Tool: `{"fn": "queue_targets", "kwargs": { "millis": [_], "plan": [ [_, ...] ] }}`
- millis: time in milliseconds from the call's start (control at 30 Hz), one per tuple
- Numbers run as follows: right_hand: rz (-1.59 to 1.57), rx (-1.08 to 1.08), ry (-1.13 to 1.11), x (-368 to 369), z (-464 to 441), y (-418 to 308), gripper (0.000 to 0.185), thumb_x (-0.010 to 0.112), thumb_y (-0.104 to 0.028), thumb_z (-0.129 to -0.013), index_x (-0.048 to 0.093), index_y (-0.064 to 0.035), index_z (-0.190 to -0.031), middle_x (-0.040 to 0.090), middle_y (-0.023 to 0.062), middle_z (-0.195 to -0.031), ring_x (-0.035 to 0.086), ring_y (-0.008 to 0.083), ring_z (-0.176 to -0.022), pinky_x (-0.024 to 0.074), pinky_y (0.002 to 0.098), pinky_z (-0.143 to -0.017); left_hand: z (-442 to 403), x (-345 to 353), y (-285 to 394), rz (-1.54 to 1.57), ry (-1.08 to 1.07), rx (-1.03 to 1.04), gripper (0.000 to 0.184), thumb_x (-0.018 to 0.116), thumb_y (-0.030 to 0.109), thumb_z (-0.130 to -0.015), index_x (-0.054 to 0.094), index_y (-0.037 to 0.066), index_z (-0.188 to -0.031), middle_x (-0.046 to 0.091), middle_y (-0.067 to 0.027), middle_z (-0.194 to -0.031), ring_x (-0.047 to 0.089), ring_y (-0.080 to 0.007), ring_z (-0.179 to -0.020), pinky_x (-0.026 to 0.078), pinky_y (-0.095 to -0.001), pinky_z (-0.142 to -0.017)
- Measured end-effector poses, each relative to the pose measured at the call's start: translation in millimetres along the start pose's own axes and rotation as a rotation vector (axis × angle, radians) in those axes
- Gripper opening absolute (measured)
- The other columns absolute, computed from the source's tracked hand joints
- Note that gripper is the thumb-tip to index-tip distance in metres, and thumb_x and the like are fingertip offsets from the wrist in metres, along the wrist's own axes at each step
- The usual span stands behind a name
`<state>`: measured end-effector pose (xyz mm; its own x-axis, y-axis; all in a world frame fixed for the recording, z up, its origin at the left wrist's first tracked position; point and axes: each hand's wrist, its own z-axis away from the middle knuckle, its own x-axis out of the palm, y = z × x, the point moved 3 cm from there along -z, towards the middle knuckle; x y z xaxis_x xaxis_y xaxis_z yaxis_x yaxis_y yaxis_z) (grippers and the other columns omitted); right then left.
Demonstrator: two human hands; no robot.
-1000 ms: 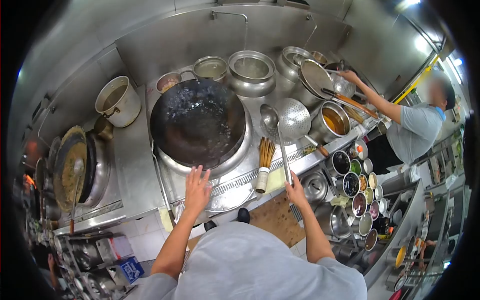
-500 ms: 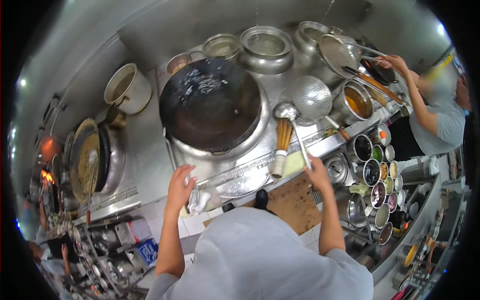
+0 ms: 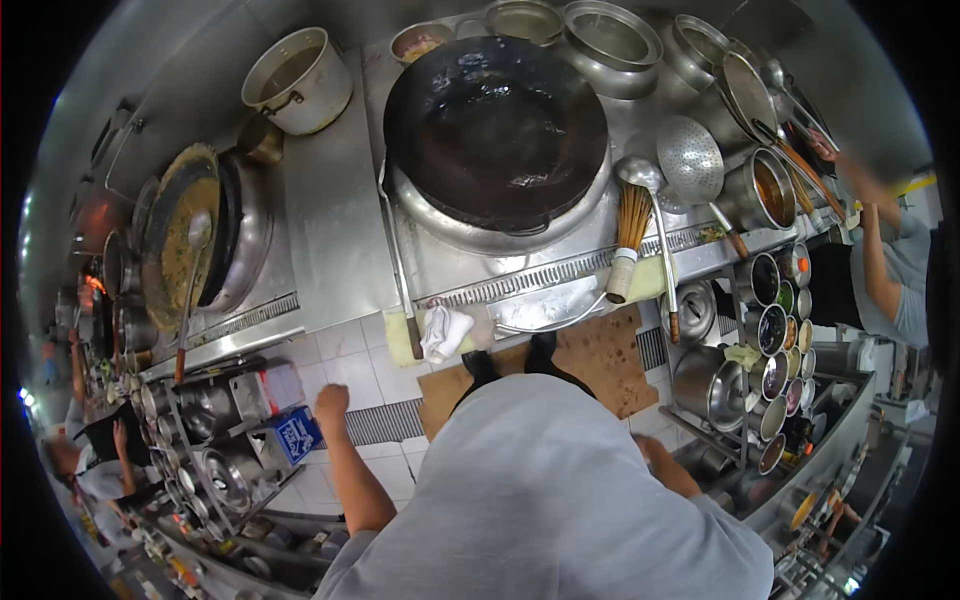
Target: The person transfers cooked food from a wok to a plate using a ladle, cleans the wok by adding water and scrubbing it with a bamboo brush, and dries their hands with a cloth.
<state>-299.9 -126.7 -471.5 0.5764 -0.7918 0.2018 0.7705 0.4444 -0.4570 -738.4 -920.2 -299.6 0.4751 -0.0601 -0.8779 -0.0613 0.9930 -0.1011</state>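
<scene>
My left hand [image 3: 332, 402] hangs over the tiled floor at the left of my body, fingers curled in, with nothing visible in it. My right hand [image 3: 652, 450] is low beside my right side; its fingers are mostly hidden. Ahead stands a large black wok [image 3: 495, 140] on a steel ring, with dark, glossy insides. To its right lie a ladle [image 3: 662, 230], a bamboo wok brush [image 3: 632, 225] and a perforated skimmer [image 3: 690, 160]. A long-handled tool [image 3: 398, 270] lies left of the wok, by a crumpled white cloth [image 3: 446, 331]. Neither hand touches these.
A second wok [image 3: 178, 250] with yellowish food and a ladle stands left, near a deep pot [image 3: 297, 85]. Several small ingredient bowls [image 3: 772, 330] fill a rack at right. A co-worker's arm [image 3: 880, 260] is at right. Brown matting [image 3: 590, 370] covers the floor.
My right hand has let go of the ladle handle and dropped to my side. My left hand has moved down and away from the cloth, its fingers now curled. The view has shifted back.
</scene>
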Motion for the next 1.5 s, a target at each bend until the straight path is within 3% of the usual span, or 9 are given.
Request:
{"fn": "queue_targets", "kwargs": {
  "millis": [267,600,800,900,1033,1167,1300,1367,1500],
  "plan": [
    [-0.336,0.126,0.227,45.8,45.0,68.7,0.074,0.077,-0.022,-0.067,0.049,-0.0166,-0.135,0.060,0.0122,-0.122,0.058,0.0307,-0.111,0.0359,0.0370,-0.110,-18.3,146.1,129.6,0.326,-0.149,0.746,0.028,0.060,0.029,-0.083,0.067,0.009,-0.102,0.068,-0.0209,-0.103,0.065,-0.0376,-0.095,0.050,-0.0454,-0.088],
    [0.498,0.034,0.815,-29.2,55.5,-292.4,0.056,0.061,-0.025,-0.087,0.047,-0.0133,-0.139,0.055,0.0201,-0.132,0.060,0.0329,-0.111,0.0497,0.0411,-0.089,-26.4,86.4,355.7,0.543,-0.382,0.419,0.058,0.051,0.052,-0.089,0.068,0.000,-0.108,0.064,-0.0243,-0.113,0.061,-0.0388,-0.107,0.046,-0.0421,-0.093],
    [-0.106,-0.089,0.814,-25.0,-45.8,-323.8,0.066,0.053,-0.045,-0.092,0.043,-0.0013,-0.141,0.044,0.0178,-0.145,0.040,0.0320,-0.134,0.0315,0.0376,-0.111,24.9,122.4,362.3,0.865,-0.767,0.717,0.057,0.052,0.049,-0.091,0.057,0.004,-0.125,0.064,-0.0170,-0.118,0.060,-0.0272,-0.112,0.048,-0.0392,-0.091],
    [-0.888,-0.448,0.566,3.5,-90.2,-356.1,0.068,0.052,-0.046,-0.093,0.040,-0.0007,-0.143,0.040,0.0166,-0.148,0.037,0.0291,-0.137,0.0287,0.0373,-0.113,126.3,-8.3,397.6,1.989,-1.426,-0.088,0.070,0.039,0.064,-0.094,0.053,0.003,-0.125,0.066,-0.0149,-0.109,0.063,-0.0315,-0.097,0.050,-0.0412,-0.082],
    [-1.212,-0.626,0.576,87.3,-85.1,-394.5,0.068,0.053,-0.045,-0.093,0.040,-0.0011,-0.143,0.039,0.0164,-0.148,0.036,0.0281,-0.137,0.0283,0.0372,-0.113,114.8,49.5,446.0,1.979,-1.144,-0.269,0.074,0.039,0.071,-0.090,0.049,0.006,-0.126,0.066,-0.0091,-0.104,0.063,-0.0295,-0.087,0.050,-0.0417,-0.074],
    [-1.142,-0.727,0.657,118.4,-57.0,-403.1,0.067,0.053,-0.044,-0.093,0.041,-0.0014,-0.143,0.039,0.0162,-0.149,0.035,0.0271,-0.137,0.0280,0.0370,-0.113,98.7,32.4,450.5,1.065,0.002,0.185,0.062,0.049,0.056,-0.094,0.062,-0.004,-0.097,0.060,-0.0167,-0.079,0.060,-0.0293,-0.075,0.044,-0.0409,-0.069],
    [-1.057,-0.800,0.510,78.7,-36.3,-408.0,0.066,0.054,-0.043,-0.093,0.041,-0.0018,-0.143,0.038,0.0160,-0.149,0.034,0.0260,-0.138,0.0276,0.0368,-0.113,141.6,24.4,467.7,1.309,0.005,0.139,0.054,0.053,0.053,-0.093,0.064,0.000,-0.098,0.060,-0.0107,-0.076,0.061,-0.0254,-0.073,0.047,-0.0372,-0.068],
    [-1.131,-0.856,0.380,55.4,-20.0,-397.0,0.066,0.055,-0.043,-0.093,0.041,-0.0019,-0.143,0.038,0.0159,-0.149,0.034,0.0255,-0.138,0.0274,0.0367,-0.113,196.8,31.3,482.3,1.835,-0.885,0.109,0.038,0.054,0.042,-0.095,0.062,0.009,-0.113,0.060,-0.0020,-0.084,0.062,-0.0162,-0.075,0.051,-0.0302,-0.069],
    [-1.261,-1.032,0.276,63.2,22.9,-374.0,0.065,0.056,-0.042,-0.092,0.041,-0.0023,-0.143,0.037,0.0158,-0.149,0.033,0.0245,-0.138,0.0271,0.0365,-0.113,181.9,105.9,502.1,1.374,-0.324,0.176,0.048,0.047,0.046,-0.097,0.052,0.007,-0.126,0.066,-0.0076,-0.105,0.065,-0.0243,-0.092,0.053,-0.0385,-0.083]
  ]
}}
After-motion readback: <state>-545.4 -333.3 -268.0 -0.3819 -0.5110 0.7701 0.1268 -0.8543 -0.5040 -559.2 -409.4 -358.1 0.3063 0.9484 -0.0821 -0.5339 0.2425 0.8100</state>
